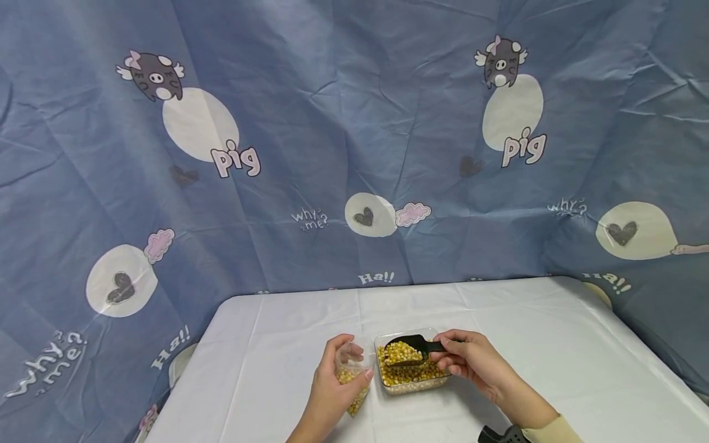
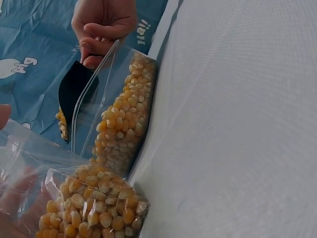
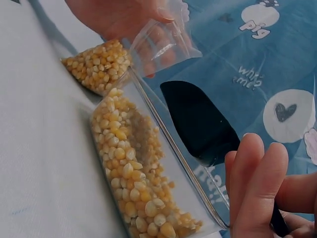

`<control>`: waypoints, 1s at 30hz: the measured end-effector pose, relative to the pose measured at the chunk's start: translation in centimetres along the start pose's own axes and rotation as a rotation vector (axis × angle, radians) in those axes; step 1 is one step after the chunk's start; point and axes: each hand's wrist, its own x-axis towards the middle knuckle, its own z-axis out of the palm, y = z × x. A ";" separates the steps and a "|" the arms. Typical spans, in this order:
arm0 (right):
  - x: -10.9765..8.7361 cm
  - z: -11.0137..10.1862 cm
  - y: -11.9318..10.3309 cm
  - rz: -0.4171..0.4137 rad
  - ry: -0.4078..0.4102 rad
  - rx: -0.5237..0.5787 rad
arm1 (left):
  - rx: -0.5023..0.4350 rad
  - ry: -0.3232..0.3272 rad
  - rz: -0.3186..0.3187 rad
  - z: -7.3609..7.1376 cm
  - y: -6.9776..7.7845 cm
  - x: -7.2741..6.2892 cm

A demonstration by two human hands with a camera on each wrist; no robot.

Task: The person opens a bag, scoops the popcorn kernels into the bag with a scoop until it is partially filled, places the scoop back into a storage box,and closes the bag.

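My left hand (image 1: 332,381) grips a clear plastic bag (image 1: 350,363) by its upper part; corn kernels (image 2: 96,203) fill the bag's lower end. My right hand (image 1: 471,360) holds a black scoop (image 1: 412,341) by its handle. Yellow kernels (image 1: 402,352) are heaped in the scoop's bowl, which is over a clear rectangular container (image 1: 416,387). More corn kernels (image 3: 133,178) lie inside that container. In the right wrist view the scoop's dark underside (image 3: 198,124) shows above the container's rim. The bag stands just left of the container, with its mouth spread by the left fingers.
A white cloth (image 1: 266,375) covers the table under the bag and container. Behind it hangs a blue curtain (image 1: 332,123) printed with pigs and hearts. A black strap (image 1: 504,434) is by the right wrist, near a pale sleeve (image 1: 551,429).
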 end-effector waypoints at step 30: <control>-0.9 0.3 -1.8 -0.031 -0.023 0.069 | -0.038 0.040 0.060 -0.2 -0.3 0.1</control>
